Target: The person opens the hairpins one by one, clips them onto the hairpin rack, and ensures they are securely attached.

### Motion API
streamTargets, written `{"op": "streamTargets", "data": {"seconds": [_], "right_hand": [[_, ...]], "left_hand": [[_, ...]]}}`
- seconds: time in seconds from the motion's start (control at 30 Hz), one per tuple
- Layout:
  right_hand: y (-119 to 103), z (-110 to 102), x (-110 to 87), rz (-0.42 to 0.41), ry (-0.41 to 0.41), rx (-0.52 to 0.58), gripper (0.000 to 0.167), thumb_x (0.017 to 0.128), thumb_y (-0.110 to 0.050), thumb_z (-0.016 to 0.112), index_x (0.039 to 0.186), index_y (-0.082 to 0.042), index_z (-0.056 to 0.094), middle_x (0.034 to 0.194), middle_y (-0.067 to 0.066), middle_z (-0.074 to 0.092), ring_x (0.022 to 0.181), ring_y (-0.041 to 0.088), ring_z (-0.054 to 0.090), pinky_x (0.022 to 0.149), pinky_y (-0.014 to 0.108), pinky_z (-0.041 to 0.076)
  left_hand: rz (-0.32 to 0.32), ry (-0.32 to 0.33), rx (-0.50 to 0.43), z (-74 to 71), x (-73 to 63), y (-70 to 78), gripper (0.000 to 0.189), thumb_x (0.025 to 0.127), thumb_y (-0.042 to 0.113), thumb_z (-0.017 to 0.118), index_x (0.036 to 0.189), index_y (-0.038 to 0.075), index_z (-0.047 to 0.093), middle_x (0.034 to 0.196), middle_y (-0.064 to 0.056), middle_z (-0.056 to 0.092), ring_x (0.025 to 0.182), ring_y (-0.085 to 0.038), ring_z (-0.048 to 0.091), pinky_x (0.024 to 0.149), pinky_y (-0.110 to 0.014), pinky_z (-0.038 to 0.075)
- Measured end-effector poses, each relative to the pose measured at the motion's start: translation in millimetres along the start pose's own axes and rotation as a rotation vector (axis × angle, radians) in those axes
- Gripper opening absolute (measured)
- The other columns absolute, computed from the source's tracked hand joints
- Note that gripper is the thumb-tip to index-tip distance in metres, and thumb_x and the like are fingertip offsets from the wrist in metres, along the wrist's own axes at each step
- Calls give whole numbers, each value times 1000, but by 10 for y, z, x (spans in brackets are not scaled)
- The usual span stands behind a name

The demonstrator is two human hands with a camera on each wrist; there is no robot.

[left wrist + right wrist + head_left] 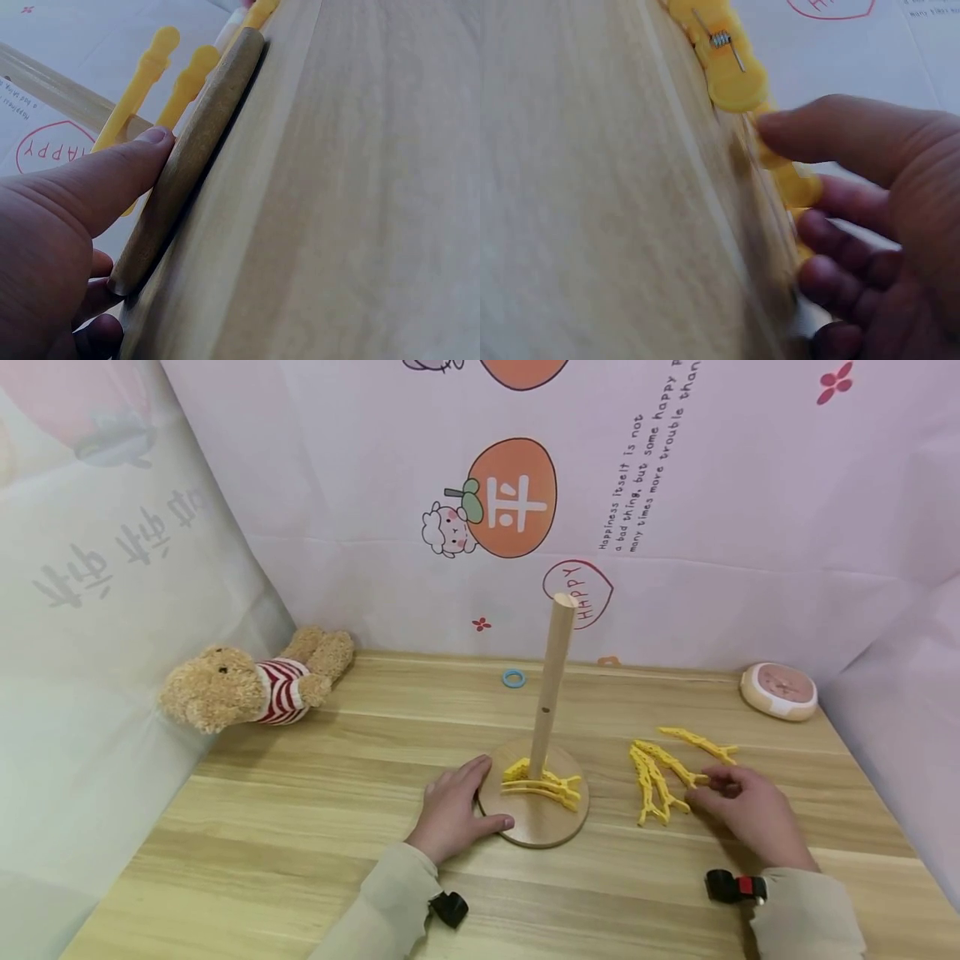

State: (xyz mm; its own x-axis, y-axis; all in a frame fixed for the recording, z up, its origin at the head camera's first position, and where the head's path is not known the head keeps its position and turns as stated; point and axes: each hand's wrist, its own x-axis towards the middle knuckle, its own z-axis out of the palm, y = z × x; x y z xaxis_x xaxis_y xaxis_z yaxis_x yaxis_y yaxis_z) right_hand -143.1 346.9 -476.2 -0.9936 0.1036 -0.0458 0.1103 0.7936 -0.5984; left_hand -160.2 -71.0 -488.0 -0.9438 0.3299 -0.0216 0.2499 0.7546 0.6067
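A round wooden base (pixel 542 833) carries an upright wooden post (pixel 553 685). My left hand (pixel 453 810) grips the base's left rim, thumb on top and fingers around the side. Yellow hair clips (pixel 551 787) lie on the base around the foot of the post. To the right, my right hand (pixel 753 814) pinches the forked end of a yellow hair clip (pixel 675 766) between thumb and forefinger. Other yellow clips (pixel 645 781) lie beside it, with one clip (pixel 699 742) farther back. A metal spring shows on a near clip (pixel 718 39) in the right wrist view.
A teddy bear (pixel 281 691) in a striped top lies at the back left. Behind the post is a small blue ring (pixel 513 678). A rounded pink-and-white device (pixel 780 692) sits at the back right. Printed cloth (pixel 360 568) walls in the wooden table (pixel 300 827).
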Motion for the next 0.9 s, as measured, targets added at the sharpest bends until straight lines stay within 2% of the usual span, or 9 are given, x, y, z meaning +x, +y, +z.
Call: {"op": "streamTargets", "data": {"seconds": [0.07, 0.17, 0.3, 0.4, 0.53, 0.7, 0.9], "right_hand": [[9, 7, -9, 26, 45, 25, 61, 91, -49, 70, 129, -2, 62, 113, 20, 66, 93, 26, 59, 69, 34, 46], [17, 26, -21, 59, 150, 80, 57, 92, -44, 71, 130, -2, 61, 110, 18, 68, 85, 13, 57, 63, 26, 46], [-19, 34, -32, 63, 260, 168, 51, 92, -39, 73, 128, -4, 64, 97, -9, 68, 77, -2, 53, 59, 18, 46], [-95, 22, -44, 56, 298, 211, 49, 91, -38, 74, 127, -5, 66, 89, -25, 59, 76, -1, 53, 58, 17, 45], [-221, 14, -57, 19, 309, 223, 47, 89, -35, 78, 125, -5, 68, 91, -15, 63, 74, 4, 51, 56, 17, 43], [-355, 36, -79, -71, 285, 200, 41, 88, -32, 80, 118, -6, 72, 90, 1, 65, 67, 9, 48, 51, 21, 40], [-460, 107, -112, -138, 238, 211, 34, 87, -29, 81, 112, -7, 74, 88, 1, 66, 65, 11, 49, 52, 22, 41]], "left_hand": [[-6, -1, 3, 0, 2, -8, 94, 80, 55, 79, 154, 12, 41, 159, -3, 38, 139, -33, 40, 112, -56, 24], [-7, 0, 2, 1, 1, -20, 94, 80, 56, 79, 154, 13, 41, 159, -2, 38, 140, -33, 40, 112, -56, 24], [-9, -3, -2, 3, -5, -31, 94, 80, 56, 79, 154, 13, 41, 159, -2, 38, 140, -33, 39, 112, -57, 24], [-11, -5, -3, 3, -9, -35, 94, 80, 57, 79, 154, 13, 41, 159, -2, 38, 140, -34, 39, 112, -57, 24], [-11, -3, -1, -4, -8, -33, 95, 80, 57, 79, 154, 13, 41, 160, -2, 38, 140, -33, 39, 112, -57, 24], [-9, -1, 1, -4, 3, -28, 95, 79, 58, 79, 154, 13, 41, 160, -2, 38, 141, -33, 39, 112, -57, 24], [-12, -2, 6, 9, 13, -24, 95, 79, 57, 79, 154, 13, 41, 159, -2, 38, 140, -33, 39, 112, -57, 24]]}}
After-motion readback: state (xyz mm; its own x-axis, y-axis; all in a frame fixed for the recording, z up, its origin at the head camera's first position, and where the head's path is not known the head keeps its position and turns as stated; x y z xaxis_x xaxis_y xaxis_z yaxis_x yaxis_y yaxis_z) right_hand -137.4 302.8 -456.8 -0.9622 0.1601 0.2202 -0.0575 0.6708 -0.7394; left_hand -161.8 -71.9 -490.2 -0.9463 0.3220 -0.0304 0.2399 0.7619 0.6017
